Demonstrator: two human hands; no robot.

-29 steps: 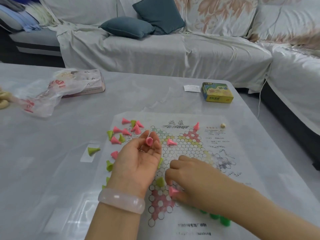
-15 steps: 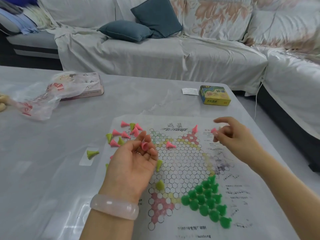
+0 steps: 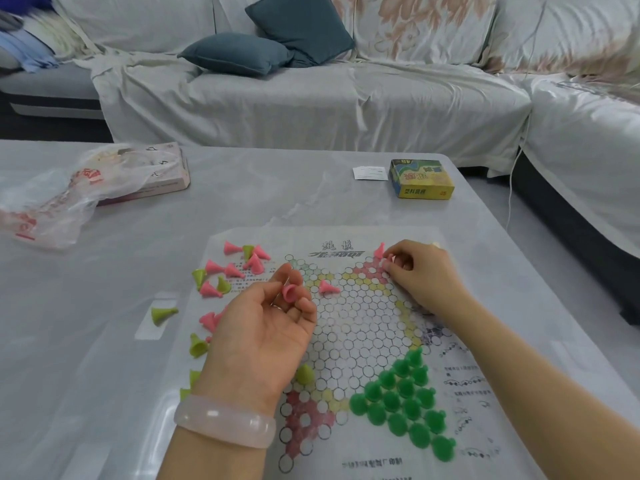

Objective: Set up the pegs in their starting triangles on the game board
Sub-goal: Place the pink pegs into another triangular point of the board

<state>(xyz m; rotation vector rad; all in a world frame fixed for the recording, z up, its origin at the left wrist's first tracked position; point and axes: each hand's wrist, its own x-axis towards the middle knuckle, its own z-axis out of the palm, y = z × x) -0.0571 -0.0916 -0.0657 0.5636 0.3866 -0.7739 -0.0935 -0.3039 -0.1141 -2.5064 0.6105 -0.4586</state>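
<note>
Head view: from my remote seat I look down on a grey worktop (image 3: pixel 104 341) with a covered sofa (image 3: pixel 311 98) behind it.
Far left: a crumpled plastic bag (image 3: pixel 45 202) lies against a flat pink box (image 3: pixel 162 171).
Loose pegs: pink pegs (image 3: pixel 239 265) and yellow-green pegs (image 3: pixel 199 346) lie tipped over along the left edge of the game board (image 3: pixel 363 341); one yellow-green peg (image 3: pixel 162 314) rests on the bare worktop just left of the sheet.
Left hand: palm up over the board's left side, a pale bangle (image 3: pixel 225 424) on the wrist; the left hand (image 3: pixel 263 337) holds a pink peg (image 3: pixel 289 292) between thumb and fingertips.
Board centre: a single pink peg (image 3: pixel 327 287) lies on its side among the white circles.
Near corner: dark green pegs (image 3: pixel 401 400) stand upright, filling the triangle at the board's lower right.
Right hand: the right hand (image 3: pixel 426 275) reaches to the far pink triangle (image 3: pixel 367 271), fingers curled, pinching a pink peg (image 3: pixel 389 261) at the triangle's right edge; whether that peg touches the board I cannot tell.
Far point: one pink peg (image 3: pixel 380 250) stands upright just left of the right hand.
Far right: a white card (image 3: pixel 370 173) and a yellow-green box (image 3: pixel 420 183) sit near the worktop's far edge.
</note>
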